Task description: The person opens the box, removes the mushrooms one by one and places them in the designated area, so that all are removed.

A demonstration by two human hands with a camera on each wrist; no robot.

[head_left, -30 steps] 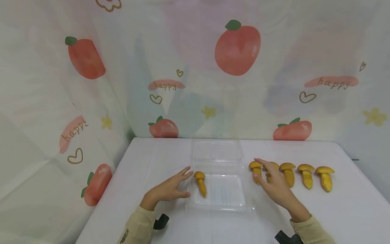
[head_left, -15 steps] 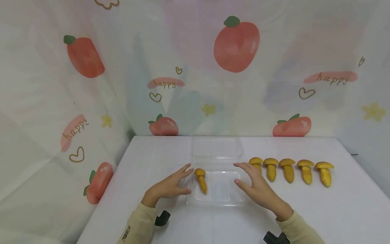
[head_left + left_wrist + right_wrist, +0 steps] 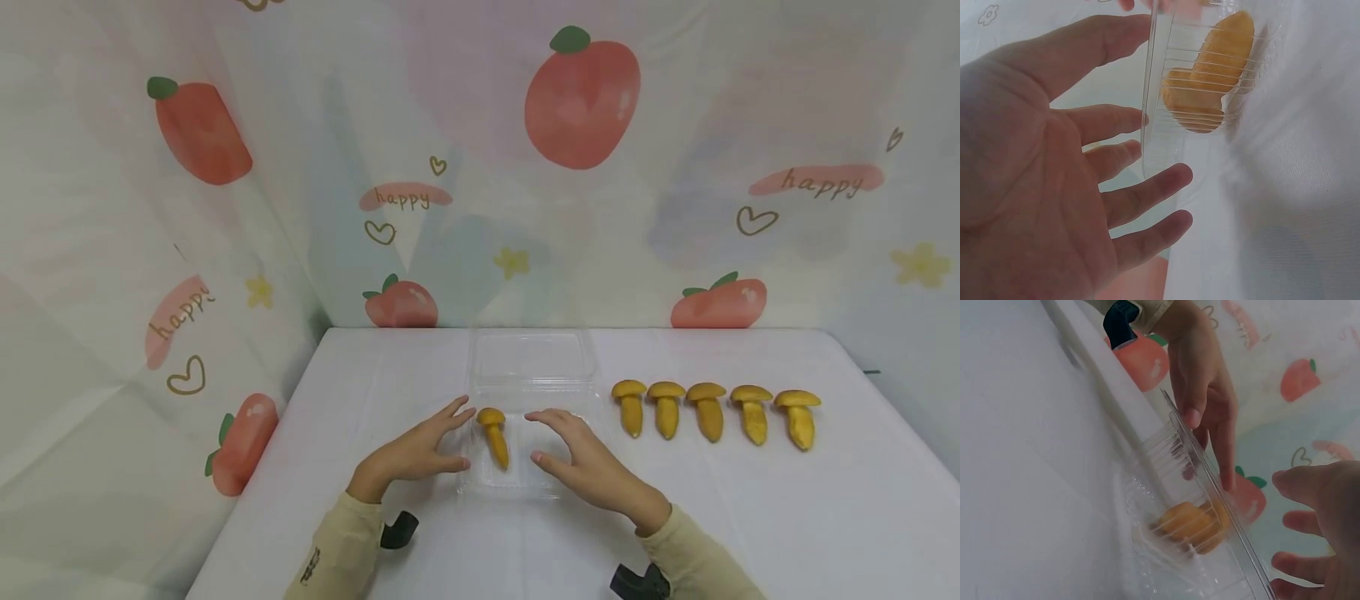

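A yellow mushroom (image 3: 494, 439) lies in the left part of a clear plastic clamshell box (image 3: 525, 488), whose lid (image 3: 531, 358) is folded back toward the wall. At the box's left rim is my left hand (image 3: 411, 450); in the left wrist view its spread fingers (image 3: 1107, 125) touch or nearly touch that edge. My right hand (image 3: 596, 467) hovers over the right part of the box, fingers apart and holding nothing. Through the ribbed side wall the mushroom (image 3: 1210, 75) shows in the left wrist view.
Several more yellow mushrooms (image 3: 707, 412) lie in a row on the white table (image 3: 750, 517), right of the box. A fruit-printed cloth (image 3: 465, 125) hangs behind and at the left.
My right hand has moved left from the row of mushrooms to above the box, uncovering the row. The left hand keeps its place at the box's rim. The head view has tilted slightly.
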